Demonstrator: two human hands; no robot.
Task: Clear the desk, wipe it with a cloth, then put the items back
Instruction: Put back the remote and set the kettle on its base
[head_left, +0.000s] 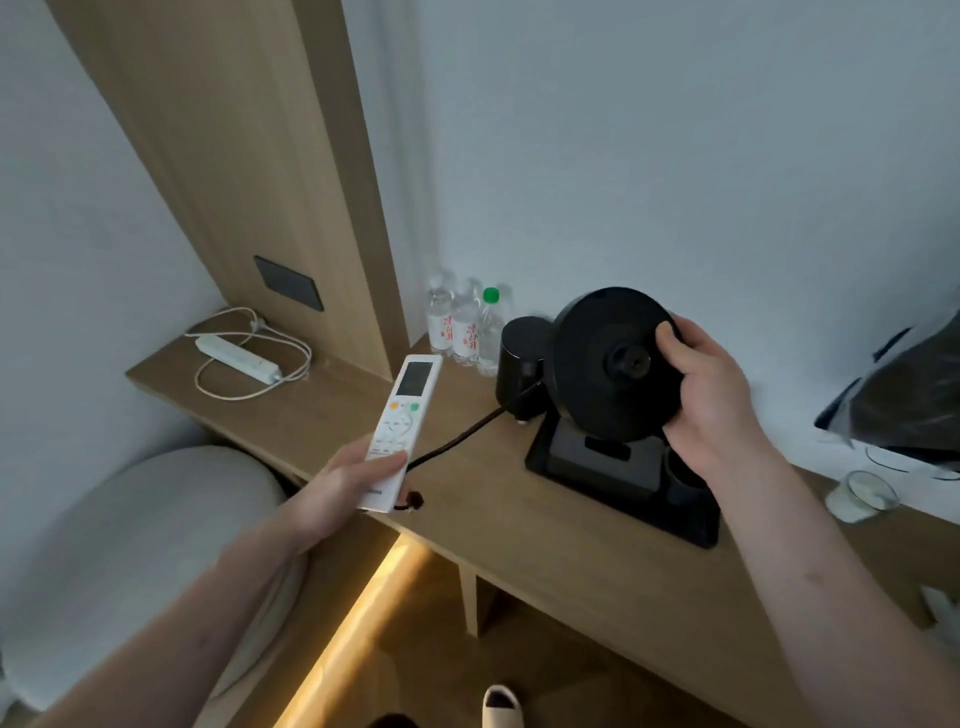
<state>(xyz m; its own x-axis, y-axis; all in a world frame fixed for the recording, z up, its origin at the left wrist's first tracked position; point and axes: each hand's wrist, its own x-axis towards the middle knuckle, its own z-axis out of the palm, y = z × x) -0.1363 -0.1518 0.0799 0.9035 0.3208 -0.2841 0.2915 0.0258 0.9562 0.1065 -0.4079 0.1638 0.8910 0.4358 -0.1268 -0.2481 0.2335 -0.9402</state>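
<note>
left hand (345, 480): gripping the white remote (401, 431), hovering over the desk (498, 514) front edge
right hand (711, 387): clutching the black kettle base (613, 364), tilted up over the black tray (623, 483)
risk: probably snagging the cord (462, 434), dragging stuff along
tray: holding a grey box, dark cup
glass (862, 496): sitting far right, contents unclear
bottles (465, 325): standing at the wall

Light wood desk (467, 525) w/ white power strip (240, 359), 3 clear water bottles (464, 327), black rectangular tray (623, 493), glass cup (862, 496).
</note>
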